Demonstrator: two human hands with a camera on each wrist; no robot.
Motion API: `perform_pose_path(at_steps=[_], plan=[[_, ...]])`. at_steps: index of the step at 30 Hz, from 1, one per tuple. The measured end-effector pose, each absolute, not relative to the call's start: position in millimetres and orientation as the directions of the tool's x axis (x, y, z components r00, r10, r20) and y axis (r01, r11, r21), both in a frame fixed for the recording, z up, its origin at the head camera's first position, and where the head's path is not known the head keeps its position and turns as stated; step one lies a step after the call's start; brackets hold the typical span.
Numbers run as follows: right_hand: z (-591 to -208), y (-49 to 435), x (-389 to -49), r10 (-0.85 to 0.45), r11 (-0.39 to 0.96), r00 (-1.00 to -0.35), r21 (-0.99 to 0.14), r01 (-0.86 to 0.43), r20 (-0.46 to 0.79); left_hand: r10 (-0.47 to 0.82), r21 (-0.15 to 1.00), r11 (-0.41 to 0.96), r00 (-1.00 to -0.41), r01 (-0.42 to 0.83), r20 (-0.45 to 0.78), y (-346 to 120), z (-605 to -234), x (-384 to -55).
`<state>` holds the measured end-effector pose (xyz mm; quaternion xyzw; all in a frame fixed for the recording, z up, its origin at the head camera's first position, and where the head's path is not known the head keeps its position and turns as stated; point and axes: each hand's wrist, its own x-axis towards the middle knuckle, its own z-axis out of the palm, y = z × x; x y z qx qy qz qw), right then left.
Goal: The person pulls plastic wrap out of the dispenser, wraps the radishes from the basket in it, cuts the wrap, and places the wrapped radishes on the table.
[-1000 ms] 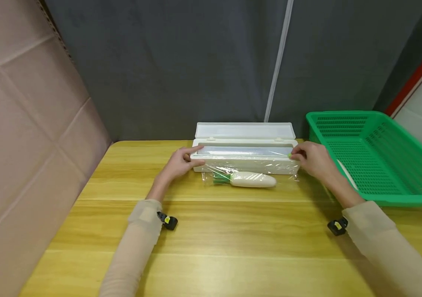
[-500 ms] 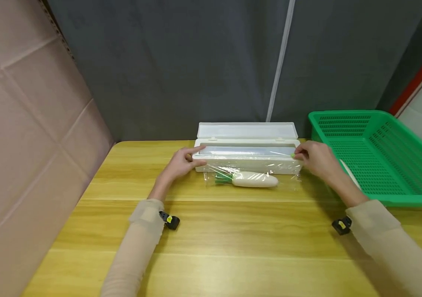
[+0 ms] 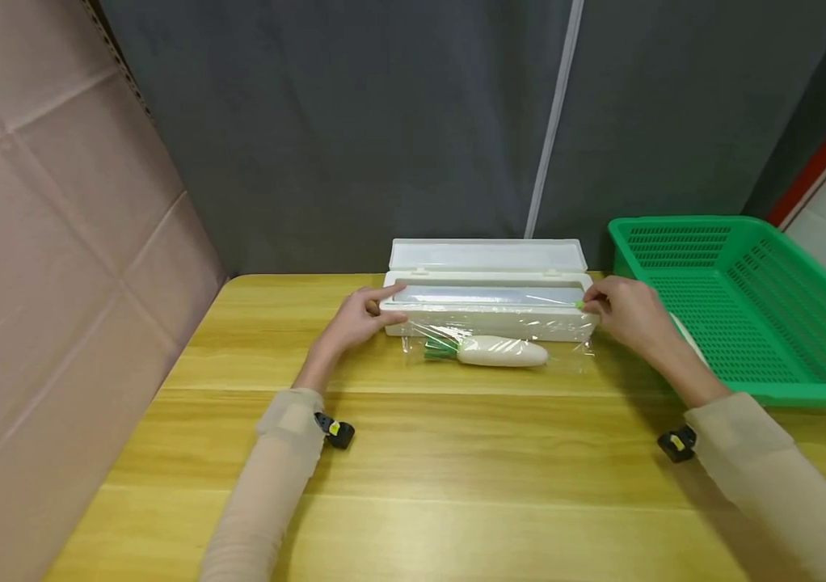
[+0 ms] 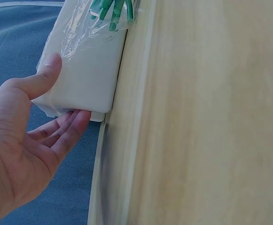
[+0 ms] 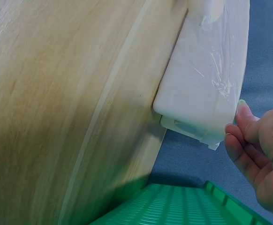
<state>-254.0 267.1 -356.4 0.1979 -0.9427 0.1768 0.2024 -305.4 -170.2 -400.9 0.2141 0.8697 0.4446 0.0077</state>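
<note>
In the head view a white cling film box (image 3: 486, 322) lies at the table's far edge, its lid (image 3: 487, 254) raised behind it. My left hand (image 3: 356, 317) holds the box's left end, thumb on the front face and fingers at the end, as the left wrist view shows. At the opposite end my right hand (image 3: 625, 311) pinches a small green slide cutter (image 3: 579, 305) on the top front edge. Clear cling film (image 3: 423, 333) hangs over the box front and covers a white radish (image 3: 502, 352) with green stalks lying before it.
Right of the box stands a green plastic basket (image 3: 748, 390); a slim white thing (image 3: 688, 339) shows through or inside its near left side. A dark curtain (image 3: 355, 145) rises behind the wooden table (image 3: 486, 477), and a pale cloth wall (image 3: 56, 267) is on the left.
The head view has shifted slightly, so everything appears a little further right. My right hand and the cutter have edged slightly rightward along the box; the left hand keeps its hold.
</note>
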Motion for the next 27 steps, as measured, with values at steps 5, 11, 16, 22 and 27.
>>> perform_pose_path(at_steps=[5,11,16,22,27], plan=[[-358.7,267.7,-254.2,-0.303,0.853,-0.825,-0.250,-0.458,0.477,0.376,0.778,0.517,-0.911,0.358,0.170,-169.9,-399.5,-304.4],[-361.6,267.1,-253.1,-0.297,0.849,-0.809,-0.248,-0.467,0.507,0.372,0.771,0.529,-0.914,0.355,0.165,-171.4,-401.1,-304.9],[-362.1,266.6,-252.0,-0.297,0.848,-0.801,-0.243,-0.471,0.519,0.372,0.766,0.533,-0.912,0.360,0.171,-172.2,-401.5,-304.9],[-360.4,267.1,-250.6,-0.295,0.854,-0.807,-0.237,-0.463,0.511,0.378,0.769,0.529,-0.911,0.359,0.165,-170.3,-400.6,-304.0],[-359.7,269.2,-249.3,-0.297,0.861,-0.804,-0.220,-0.459,0.515,0.385,0.770,0.526,-0.908,0.361,0.163,-170.9,-400.6,-304.0]])
